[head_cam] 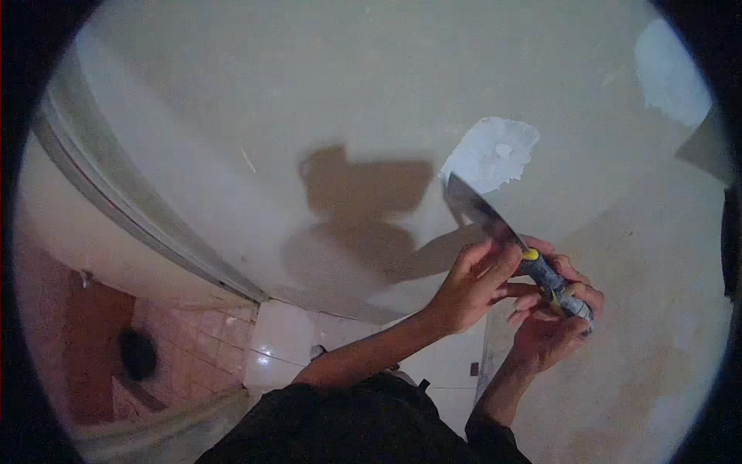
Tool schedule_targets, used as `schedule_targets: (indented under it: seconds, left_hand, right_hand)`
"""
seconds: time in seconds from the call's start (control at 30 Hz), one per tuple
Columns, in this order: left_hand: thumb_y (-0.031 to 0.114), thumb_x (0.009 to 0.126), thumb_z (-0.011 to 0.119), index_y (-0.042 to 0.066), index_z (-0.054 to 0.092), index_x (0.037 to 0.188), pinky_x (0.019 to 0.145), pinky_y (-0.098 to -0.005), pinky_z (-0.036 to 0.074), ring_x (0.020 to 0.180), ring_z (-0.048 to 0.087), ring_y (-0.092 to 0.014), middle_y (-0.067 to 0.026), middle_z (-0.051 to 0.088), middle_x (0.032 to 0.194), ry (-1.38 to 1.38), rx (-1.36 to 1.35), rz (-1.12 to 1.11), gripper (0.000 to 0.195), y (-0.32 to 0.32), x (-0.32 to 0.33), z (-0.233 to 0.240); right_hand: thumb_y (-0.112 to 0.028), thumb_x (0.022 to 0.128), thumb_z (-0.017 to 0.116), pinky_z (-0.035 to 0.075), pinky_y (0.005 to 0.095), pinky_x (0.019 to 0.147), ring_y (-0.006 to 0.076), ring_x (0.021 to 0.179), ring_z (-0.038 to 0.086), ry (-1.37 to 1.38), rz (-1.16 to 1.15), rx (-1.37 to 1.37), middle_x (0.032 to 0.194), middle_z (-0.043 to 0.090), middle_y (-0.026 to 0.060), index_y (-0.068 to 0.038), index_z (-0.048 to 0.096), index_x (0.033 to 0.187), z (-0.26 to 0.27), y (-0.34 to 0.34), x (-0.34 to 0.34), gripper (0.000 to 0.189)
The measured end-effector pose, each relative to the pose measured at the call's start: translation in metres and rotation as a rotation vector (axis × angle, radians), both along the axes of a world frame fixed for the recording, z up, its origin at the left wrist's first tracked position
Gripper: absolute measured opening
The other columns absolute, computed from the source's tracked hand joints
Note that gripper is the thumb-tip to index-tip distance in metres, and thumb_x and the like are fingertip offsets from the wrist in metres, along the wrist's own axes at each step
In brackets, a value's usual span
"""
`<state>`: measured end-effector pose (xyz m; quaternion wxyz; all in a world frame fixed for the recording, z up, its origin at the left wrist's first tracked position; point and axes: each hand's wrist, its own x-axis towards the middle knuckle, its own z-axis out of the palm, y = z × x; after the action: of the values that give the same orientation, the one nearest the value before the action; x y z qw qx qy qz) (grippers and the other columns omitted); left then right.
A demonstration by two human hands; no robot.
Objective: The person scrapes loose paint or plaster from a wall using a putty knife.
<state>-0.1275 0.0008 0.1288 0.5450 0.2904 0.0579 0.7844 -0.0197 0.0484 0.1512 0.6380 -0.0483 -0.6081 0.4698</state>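
A putty knife [484, 211] with a wide metal blade and a dark, worn handle with a yellow collar is held in front of the wall. My right hand [553, 330] grips its handle. My left hand [478, 284] has its thumb and fingers at the lower part of the blade, near the collar; whether they pinch it is hard to tell. The blade tip overlaps, in the view, the lower left edge of a white filler patch [493, 153] on the greyish wall [348, 87]. A small raised lump shows on the patch.
Another white patch [672, 72] is at the upper right of the wall. A door frame [145, 214] curves down the left side, beside a tiled area with a dark round object [138, 354]. Pale floor tiles [284, 330] lie below.
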Motion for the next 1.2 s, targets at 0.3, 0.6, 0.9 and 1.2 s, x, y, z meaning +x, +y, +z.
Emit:
schedule_targets:
  seconds: [0.3, 0.6, 0.9, 1.2]
  left_hand:
    - [0.027, 0.097, 0.034, -0.001, 0.044, 0.115, 0.083, -0.0356, 0.051, 0.102, 0.054, -0.019, -0.0116, 0.050, 0.113, -0.082, 0.093, 0.067, 0.035, 0.001, -0.005, 0.009]
    - [0.030, 0.098, 0.027, 0.000, 0.042, 0.114, 0.078, -0.0287, 0.054, 0.101, 0.054, -0.015, -0.0105, 0.049, 0.113, 0.319, 0.070, 0.598, 0.038, -0.022, -0.059, 0.011]
    - [0.035, 0.097, 0.030, 0.000, 0.044, 0.112, 0.078, -0.0320, 0.054, 0.101, 0.055, -0.017, -0.0091, 0.050, 0.112, 0.289, 0.014, 0.546, 0.041, 0.013, -0.001, 0.055]
    - [0.048, 0.093, 0.033, 0.001, 0.050, 0.105, 0.077, -0.0294, 0.052, 0.095, 0.057, -0.015, -0.0097, 0.056, 0.102, 0.282, -0.032, 0.453, 0.051, 0.008, 0.022, 0.061]
  right_hand:
    - [-0.026, 0.088, 0.054, 0.053, 0.0399, 0.072, 0.0266, 0.077, 0.063, -0.112, -0.084, 0.335, 0.083, 0.061, 0.0225, 0.001, 0.049, 0.084, 0.039, 0.007, -0.019, 0.027]
    - [-0.019, 0.092, 0.044, 0.050, 0.0442, 0.080, 0.0301, 0.084, 0.062, -0.161, 0.091, 0.500, 0.089, 0.061, 0.0231, 0.000, 0.051, 0.086, 0.044, 0.003, -0.079, 0.021]
    - [-0.017, 0.092, 0.045, 0.052, 0.0413, 0.077, 0.0280, 0.082, 0.063, -0.189, 0.084, 0.590, 0.088, 0.062, 0.0217, -0.002, 0.051, 0.089, 0.085, 0.049, -0.016, 0.016]
    - [-0.017, 0.092, 0.044, 0.054, 0.0392, 0.074, 0.0255, 0.081, 0.063, -0.089, 0.081, 0.541, 0.088, 0.061, 0.0211, -0.002, 0.051, 0.088, 0.082, 0.033, 0.008, 0.017]
